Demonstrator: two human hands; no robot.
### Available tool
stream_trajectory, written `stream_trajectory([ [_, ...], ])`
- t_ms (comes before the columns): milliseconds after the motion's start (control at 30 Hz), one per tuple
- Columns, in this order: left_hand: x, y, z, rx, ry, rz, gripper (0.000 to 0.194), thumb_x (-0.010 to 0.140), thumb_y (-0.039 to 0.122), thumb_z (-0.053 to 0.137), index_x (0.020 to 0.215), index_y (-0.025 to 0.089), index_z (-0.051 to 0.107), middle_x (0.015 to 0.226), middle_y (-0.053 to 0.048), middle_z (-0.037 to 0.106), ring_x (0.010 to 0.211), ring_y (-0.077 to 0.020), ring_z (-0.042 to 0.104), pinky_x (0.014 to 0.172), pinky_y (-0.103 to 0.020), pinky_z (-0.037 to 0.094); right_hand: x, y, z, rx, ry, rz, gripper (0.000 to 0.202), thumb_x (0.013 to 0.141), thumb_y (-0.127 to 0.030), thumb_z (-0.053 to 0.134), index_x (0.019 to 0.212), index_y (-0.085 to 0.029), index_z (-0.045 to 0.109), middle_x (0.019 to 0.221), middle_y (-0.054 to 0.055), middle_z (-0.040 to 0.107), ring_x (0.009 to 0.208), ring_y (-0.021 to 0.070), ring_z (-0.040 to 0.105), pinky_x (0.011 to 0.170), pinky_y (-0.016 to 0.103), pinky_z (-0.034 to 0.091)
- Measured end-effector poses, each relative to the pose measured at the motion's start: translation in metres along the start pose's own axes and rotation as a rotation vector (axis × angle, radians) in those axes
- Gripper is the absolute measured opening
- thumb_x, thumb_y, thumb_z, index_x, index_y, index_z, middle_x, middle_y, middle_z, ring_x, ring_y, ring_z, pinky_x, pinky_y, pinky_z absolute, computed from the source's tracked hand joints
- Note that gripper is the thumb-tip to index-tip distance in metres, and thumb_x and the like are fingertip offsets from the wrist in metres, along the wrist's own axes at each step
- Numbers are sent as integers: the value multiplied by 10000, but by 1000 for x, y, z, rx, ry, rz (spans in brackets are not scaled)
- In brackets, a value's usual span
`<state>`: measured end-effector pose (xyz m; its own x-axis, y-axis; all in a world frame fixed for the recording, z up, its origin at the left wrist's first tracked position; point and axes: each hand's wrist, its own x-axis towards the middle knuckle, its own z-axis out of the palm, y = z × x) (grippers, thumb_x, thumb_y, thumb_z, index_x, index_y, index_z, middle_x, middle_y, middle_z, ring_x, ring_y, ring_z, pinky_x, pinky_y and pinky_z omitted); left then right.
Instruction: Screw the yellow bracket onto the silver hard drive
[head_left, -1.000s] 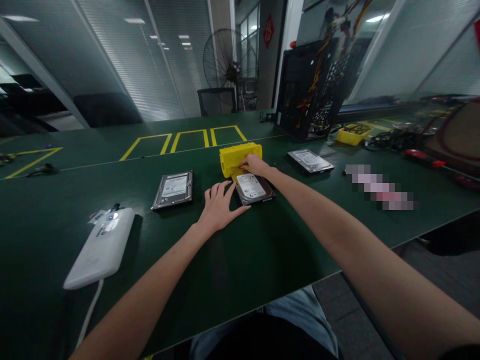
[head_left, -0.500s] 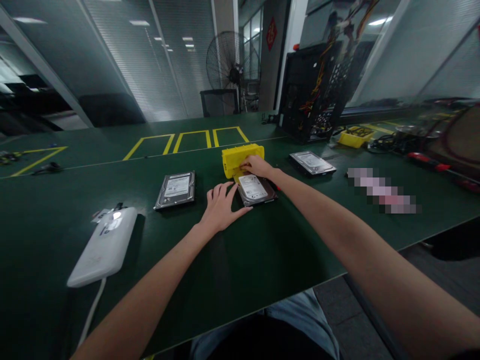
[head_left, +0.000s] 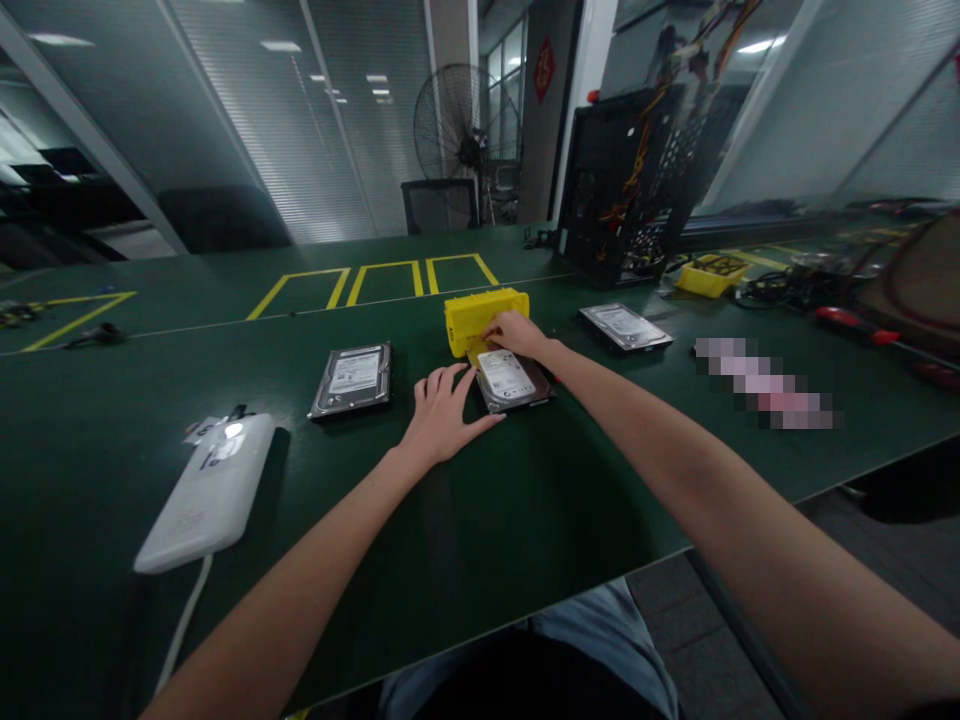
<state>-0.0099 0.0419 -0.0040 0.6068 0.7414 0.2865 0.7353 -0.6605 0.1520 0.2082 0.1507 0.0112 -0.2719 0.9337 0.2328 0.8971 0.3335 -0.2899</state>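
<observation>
A hard drive (head_left: 508, 376) with a white label lies flat in front of me. My left hand (head_left: 442, 410) rests at its left side, thumb along the near edge and index fingertip at the left edge, gripping that corner. Right behind the drive, a yellow plastic bin (head_left: 469, 312) is tipped with its opening toward me. Inside its mouth are the closed fingers of my right hand (head_left: 514, 332); whatever they pinch is hidden. A second hard drive (head_left: 352, 380) lies to the left, and a third hard drive (head_left: 624, 327) to the right.
On the left lies a white power bank (head_left: 214, 495) with a cable. An open black computer case (head_left: 615, 190) stands at the back right, near a small yellow bin (head_left: 711, 275) and a red-handled tool (head_left: 855, 322). Yellow tape outlines (head_left: 384, 266) mark the green table (head_left: 540, 500).
Almost nothing differs. My right hand has shifted very slightly at the bin's mouth; my left hand and the hard drives stay put.
</observation>
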Motion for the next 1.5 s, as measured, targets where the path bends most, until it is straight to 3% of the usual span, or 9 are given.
stream_trajectory([
  [333, 0, -2, 3, -2, 19, 9, 801, 853, 725, 407, 1422, 161, 385, 1441, -175, 388, 1299, -362, 333, 1034, -558, 284, -3, -3, -2, 71, 92, 18, 236, 859, -150, 577, 1022, -131, 747, 1050, 104, 739, 985, 235, 679, 897, 344, 515],
  [500, 0, -1, 3, -7, 16, -10, 798, 849, 723, 418, 1417, 163, 392, 1433, -171, 394, 1300, -361, 334, 1038, -541, 284, -10, -28, -13, 266, 184, -5, 219, 862, -149, 595, 1020, -87, 735, 1040, 111, 740, 954, 172, 685, 875, 264, 521],
  [667, -1, -2, 3, -2, 33, -4, 783, 842, 706, 450, 1420, 183, 374, 1430, -165, 391, 1288, -357, 338, 1023, -540, 288, -56, -70, -42, 516, 59, -197, 176, 831, -194, 647, 953, -127, 753, 966, 86, 752, 877, 147, 694, 830, 273, 534],
  [800, -2, -1, 1, -16, 33, 2, 759, 846, 681, 475, 1419, 196, 365, 1425, -157, 398, 1288, -356, 338, 1018, -530, 291, -104, -86, -51, 437, 33, -246, 162, 834, -194, 642, 945, -170, 759, 927, 59, 753, 860, 158, 684, 801, 296, 519],
  [900, -2, 1, -2, -27, 49, 7, 719, 842, 656, 509, 1382, 194, 397, 1392, -152, 429, 1266, -347, 362, 1006, -515, 302, -126, -83, -38, 447, 83, -180, 166, 842, -185, 625, 948, -188, 752, 972, 47, 748, 912, 157, 680, 858, 312, 515],
  [1067, -3, 2, -3, -38, 132, 46, 606, 824, 619, 567, 1235, 183, 479, 1268, -140, 489, 1191, -331, 407, 963, -479, 331, -132, -71, -18, 397, 67, -132, 161, 849, -153, 605, 927, -178, 744, 954, 46, 745, 884, 160, 679, 818, 306, 530],
  [1500, -4, 2, -6, -33, 80, 155, 275, 908, 471, 546, 876, 198, 543, 1004, -55, 571, 1025, -255, 496, 926, -432, 322, -138, -70, -18, 179, 68, -272, 245, 894, -167, 559, 1093, -173, 702, 1058, 64, 721, 984, 191, 651, 879, 342, 494],
])
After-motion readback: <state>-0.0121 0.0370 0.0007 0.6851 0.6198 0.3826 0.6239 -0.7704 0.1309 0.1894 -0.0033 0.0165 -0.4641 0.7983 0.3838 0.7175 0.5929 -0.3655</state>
